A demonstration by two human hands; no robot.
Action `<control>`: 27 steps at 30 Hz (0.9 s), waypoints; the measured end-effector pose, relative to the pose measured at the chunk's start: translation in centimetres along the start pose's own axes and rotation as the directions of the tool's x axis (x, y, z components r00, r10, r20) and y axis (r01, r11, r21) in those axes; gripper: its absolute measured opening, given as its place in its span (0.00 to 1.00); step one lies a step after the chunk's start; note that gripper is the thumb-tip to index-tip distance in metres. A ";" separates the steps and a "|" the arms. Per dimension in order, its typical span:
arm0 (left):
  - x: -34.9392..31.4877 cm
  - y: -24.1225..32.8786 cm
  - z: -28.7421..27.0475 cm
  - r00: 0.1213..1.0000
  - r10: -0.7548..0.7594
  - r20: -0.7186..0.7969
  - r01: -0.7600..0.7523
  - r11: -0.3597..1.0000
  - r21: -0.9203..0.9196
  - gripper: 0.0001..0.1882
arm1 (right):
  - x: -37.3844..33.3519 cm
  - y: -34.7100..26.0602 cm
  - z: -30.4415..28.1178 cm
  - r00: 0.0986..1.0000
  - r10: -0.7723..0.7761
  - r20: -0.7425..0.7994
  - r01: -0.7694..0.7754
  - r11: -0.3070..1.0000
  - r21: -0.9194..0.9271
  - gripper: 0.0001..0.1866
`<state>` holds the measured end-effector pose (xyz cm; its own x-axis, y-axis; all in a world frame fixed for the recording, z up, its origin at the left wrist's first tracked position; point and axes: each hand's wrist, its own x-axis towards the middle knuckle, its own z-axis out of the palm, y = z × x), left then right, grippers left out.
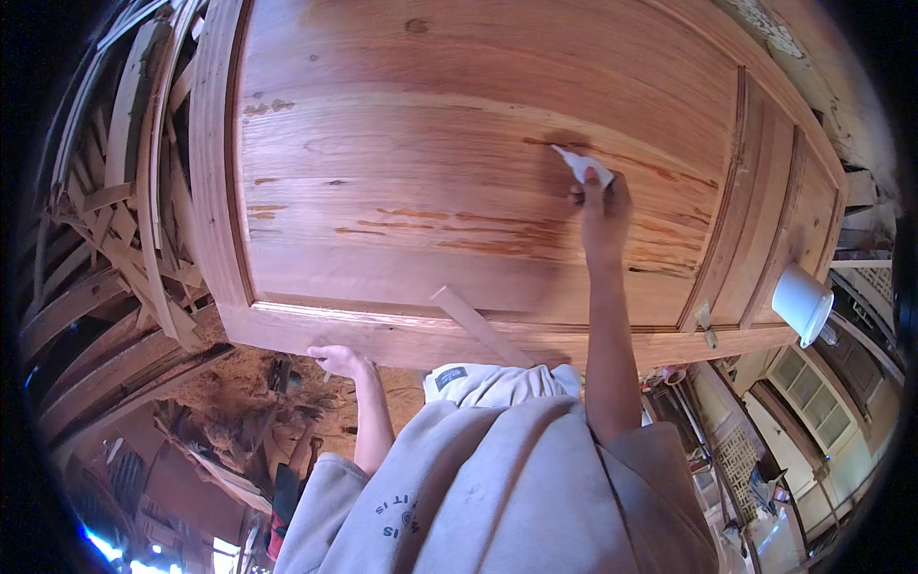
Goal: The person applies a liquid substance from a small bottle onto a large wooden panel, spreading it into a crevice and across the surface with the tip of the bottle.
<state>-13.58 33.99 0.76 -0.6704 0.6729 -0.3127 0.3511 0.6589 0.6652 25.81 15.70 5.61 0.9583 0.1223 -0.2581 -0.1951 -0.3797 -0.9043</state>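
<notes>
The right hand's grip [604,196] is closed around a small, tapered white applicator with a pointed nozzle [588,170], its tip aimed left and away from the person. The applicator is over the right half of a large, reddish-brown framed wooden panel [430,57], the tip at a glossy brown streak [537,142]; whether they touch cannot be told. The left hand [341,362] is at the panel's near edge, left of its middle; whether its grip holds anything cannot be told. More amber-brown streaks [497,223] run along the panel's grain, mostly across its middle and right. A thin, flat wooden strip [483,327] slants across the panel's near rail. A white cylindrical tub [803,301] is at the panel's near right corner. Left of the panel are heaped bare wooden offcuts [124,239]; tan shavings [234,383] lie below its near left corner.
</notes>
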 end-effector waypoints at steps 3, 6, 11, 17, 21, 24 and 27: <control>-0.1 0.2 -0.1 0.999 -0.030 0.014 0.030 0.999 -0.027 0.38 | -0.9 0.1 2.5 0.992 0.018 0.126 -0.014 0.999 -0.031 0.15; 0.6 -0.3 -0.3 0.999 -0.036 0.005 0.036 0.999 0.034 0.38 | -1.4 -1.1 4.8 0.984 0.011 0.177 -0.006 1.000 -0.031 0.15; 0.6 -0.5 -0.2 1.000 -0.024 -0.011 0.024 0.999 0.033 0.37 | -1.3 -1.6 6.7 0.976 0.040 0.216 -0.037 0.999 -0.018 0.15; 0.6 -0.5 -0.2 1.000 -0.004 -0.016 0.004 1.000 0.019 0.36 | -1.1 -1.9 7.1 0.974 0.082 0.211 -0.051 0.988 -0.147 0.14; 0.4 -0.4 -0.1 0.998 0.061 0.014 -0.061 0.998 -0.010 0.36 | -0.4 -0.5 5.8 0.988 -0.012 0.156 0.032 0.991 -0.130 0.14; 0.4 -0.4 -0.2 0.999 0.044 -0.025 -0.043 0.998 0.036 0.36 | -0.1 -0.1 4.5 0.992 0.003 0.123 0.016 0.988 -0.156 0.14; 0.1 0.0 -0.2 0.999 0.035 -0.002 -0.035 0.999 0.030 0.37 | 0.0 -0.5 3.4 0.996 0.027 0.084 -0.016 0.991 -0.132 0.14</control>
<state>-13.83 33.99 0.87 -0.6590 0.6950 -0.2876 0.3937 0.6445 0.6554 25.19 19.04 4.89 0.9319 0.1884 -0.3101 -0.1811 -0.4991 -0.8474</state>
